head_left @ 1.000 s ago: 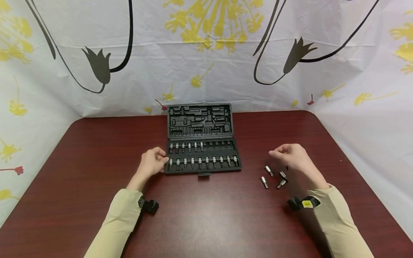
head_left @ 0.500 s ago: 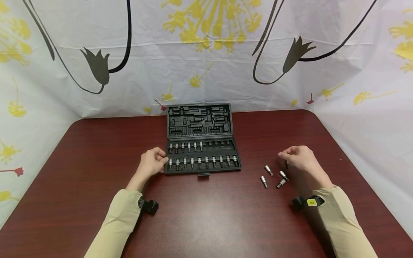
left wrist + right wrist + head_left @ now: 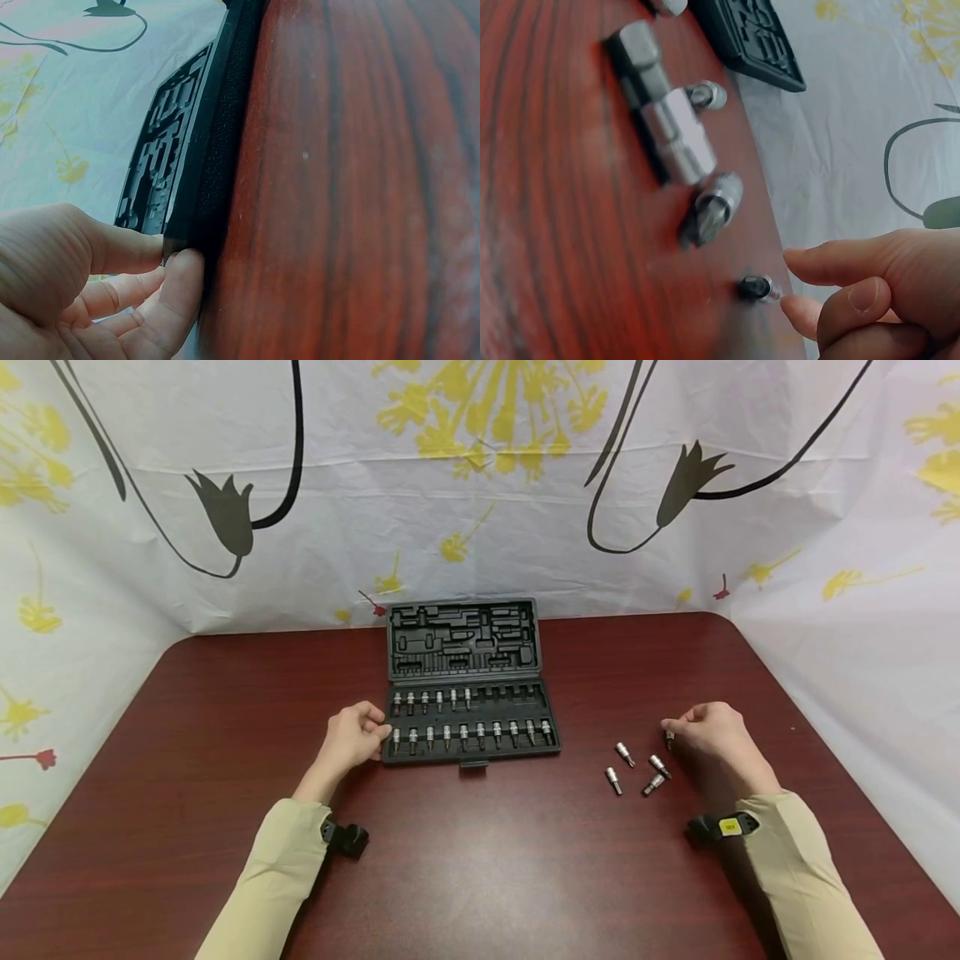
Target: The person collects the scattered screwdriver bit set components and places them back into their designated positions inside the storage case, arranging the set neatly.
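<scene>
My left hand (image 3: 356, 732) pinches the front left corner of a black bit socket case (image 3: 471, 722), thumb and forefinger at its edge in the left wrist view. The case lies open, its lid (image 3: 465, 639) leaning back. Silver bit sockets fill its front row and the left part of its back row. At the right, my right hand (image 3: 716, 731) is at a small bit socket (image 3: 761, 289) on the table. In the right wrist view its thumb and forefinger stand apart, the forefinger tip close to or touching that socket; the other fingers are curled.
Several more bit sockets lie loose between case and right hand: one (image 3: 625, 754) at the back, one (image 3: 613, 780) at the left, and two close together, one (image 3: 660, 766) behind the other (image 3: 653, 785). A patterned white sheet (image 3: 480, 552) hangs behind the dark red table (image 3: 480, 860).
My right hand has moved to the right and slightly towards me, to the farthest right loose bit socket. The left hand has stayed on the case corner.
</scene>
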`<move>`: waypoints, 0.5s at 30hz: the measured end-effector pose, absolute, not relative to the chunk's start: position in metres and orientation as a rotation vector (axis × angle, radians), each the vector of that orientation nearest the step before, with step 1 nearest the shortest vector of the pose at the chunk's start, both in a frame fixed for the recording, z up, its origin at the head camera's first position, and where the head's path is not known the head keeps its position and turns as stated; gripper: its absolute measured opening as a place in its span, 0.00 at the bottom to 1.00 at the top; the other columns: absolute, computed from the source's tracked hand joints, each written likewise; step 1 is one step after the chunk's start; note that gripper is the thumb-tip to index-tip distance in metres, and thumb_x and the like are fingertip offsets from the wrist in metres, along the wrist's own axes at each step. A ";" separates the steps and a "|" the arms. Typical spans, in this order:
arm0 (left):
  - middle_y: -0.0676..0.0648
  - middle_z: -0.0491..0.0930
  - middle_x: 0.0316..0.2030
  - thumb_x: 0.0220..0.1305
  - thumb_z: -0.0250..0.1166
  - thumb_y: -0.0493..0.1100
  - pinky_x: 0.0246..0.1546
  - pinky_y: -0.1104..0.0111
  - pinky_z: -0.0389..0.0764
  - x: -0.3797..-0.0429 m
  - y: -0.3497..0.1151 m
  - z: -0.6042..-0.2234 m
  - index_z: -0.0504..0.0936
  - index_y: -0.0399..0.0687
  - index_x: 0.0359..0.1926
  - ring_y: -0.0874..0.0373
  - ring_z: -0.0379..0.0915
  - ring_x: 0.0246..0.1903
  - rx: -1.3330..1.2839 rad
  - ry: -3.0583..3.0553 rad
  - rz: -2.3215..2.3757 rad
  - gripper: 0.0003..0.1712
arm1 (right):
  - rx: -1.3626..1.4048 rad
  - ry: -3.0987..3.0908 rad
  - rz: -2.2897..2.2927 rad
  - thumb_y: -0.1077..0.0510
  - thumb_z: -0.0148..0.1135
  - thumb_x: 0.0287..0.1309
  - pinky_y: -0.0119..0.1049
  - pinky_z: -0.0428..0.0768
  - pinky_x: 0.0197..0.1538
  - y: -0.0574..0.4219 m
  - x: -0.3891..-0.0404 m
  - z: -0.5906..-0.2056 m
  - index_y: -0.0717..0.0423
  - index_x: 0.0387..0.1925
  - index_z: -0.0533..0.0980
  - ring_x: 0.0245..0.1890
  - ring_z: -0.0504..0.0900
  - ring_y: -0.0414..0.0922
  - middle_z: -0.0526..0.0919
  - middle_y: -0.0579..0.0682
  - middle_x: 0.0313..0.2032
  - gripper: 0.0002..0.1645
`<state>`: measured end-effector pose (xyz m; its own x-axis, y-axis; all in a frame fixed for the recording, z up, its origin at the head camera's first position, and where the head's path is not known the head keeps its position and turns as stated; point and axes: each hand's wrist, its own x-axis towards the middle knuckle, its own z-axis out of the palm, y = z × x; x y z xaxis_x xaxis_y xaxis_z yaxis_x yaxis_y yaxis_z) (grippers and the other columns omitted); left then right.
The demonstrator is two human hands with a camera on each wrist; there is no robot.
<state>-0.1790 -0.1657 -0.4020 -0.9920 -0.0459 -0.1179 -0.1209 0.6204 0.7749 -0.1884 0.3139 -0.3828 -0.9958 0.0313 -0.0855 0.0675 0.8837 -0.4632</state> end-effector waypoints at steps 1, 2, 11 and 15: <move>0.39 0.80 0.27 0.61 0.60 0.33 0.19 0.65 0.82 -0.179 -0.166 -0.402 0.75 0.32 0.40 0.59 0.75 0.14 -0.142 2.751 1.323 0.08 | 0.088 2.967 -0.725 0.48 0.62 0.56 0.33 0.69 0.26 0.314 -0.188 -0.383 0.60 0.19 0.78 0.26 0.72 0.47 0.75 0.45 0.18 0.21; 0.39 0.80 0.27 0.61 0.60 0.33 0.19 0.65 0.82 -0.179 -0.166 -0.402 0.75 0.32 0.40 0.59 0.75 0.14 -0.144 2.753 1.320 0.08 | 0.096 2.959 -0.715 0.48 0.62 0.56 0.33 0.69 0.26 0.315 -0.189 -0.383 0.60 0.18 0.78 0.25 0.72 0.47 0.75 0.45 0.17 0.21; 0.39 0.80 0.27 0.61 0.61 0.33 0.19 0.65 0.82 -0.179 -0.166 -0.402 0.75 0.32 0.40 0.59 0.75 0.14 -0.148 2.755 1.327 0.08 | 0.114 2.907 -0.672 0.49 0.61 0.56 0.32 0.67 0.22 0.315 -0.193 -0.385 0.57 0.11 0.75 0.19 0.69 0.42 0.71 0.41 0.11 0.23; 0.39 0.80 0.27 0.61 0.61 0.33 0.19 0.65 0.82 -0.179 -0.166 -0.402 0.75 0.33 0.40 0.59 0.75 0.14 -0.142 2.758 1.324 0.08 | 0.136 2.886 -0.655 0.50 0.61 0.55 0.33 0.69 0.22 0.314 -0.194 -0.385 0.59 0.12 0.77 0.20 0.70 0.43 0.73 0.42 0.12 0.22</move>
<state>-0.1791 -0.1658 -0.4025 -0.9926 -0.0494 -0.1106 -0.1172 0.6225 0.7738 -0.1944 0.3143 -0.3853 -0.9798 0.0494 -0.1940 0.1283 0.8989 -0.4190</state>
